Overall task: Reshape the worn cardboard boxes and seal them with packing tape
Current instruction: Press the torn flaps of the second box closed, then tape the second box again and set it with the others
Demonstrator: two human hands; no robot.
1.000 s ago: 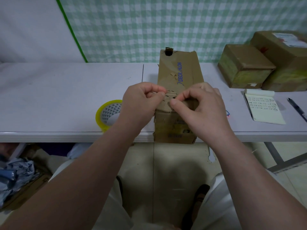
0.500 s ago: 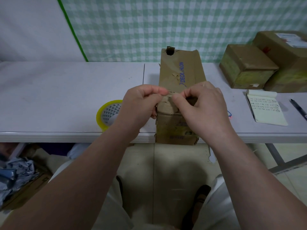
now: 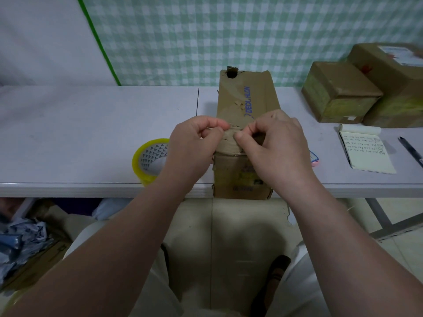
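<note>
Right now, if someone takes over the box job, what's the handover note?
Left hand and right hand both pinch the crumpled near-end flap of the long box, which lies at the front edge of the table. Tape roll sits left of it, untouched. A smaller box and a bigger box at far right look already taped. Left: flatten the flap, tape this box shut.

The long cardboard box (image 3: 246,104) is matt brown card, creased and scuffed, with torn paper flecks on top. The tabletop (image 3: 91,124) is smooth, pale and faintly sheeny. The tape roll (image 3: 146,161) is glossy yellow-tinted plastic film. Two taped boxes (image 3: 343,92) show shiny patches. The notepad (image 3: 366,152) is matt cream paper.
</note>
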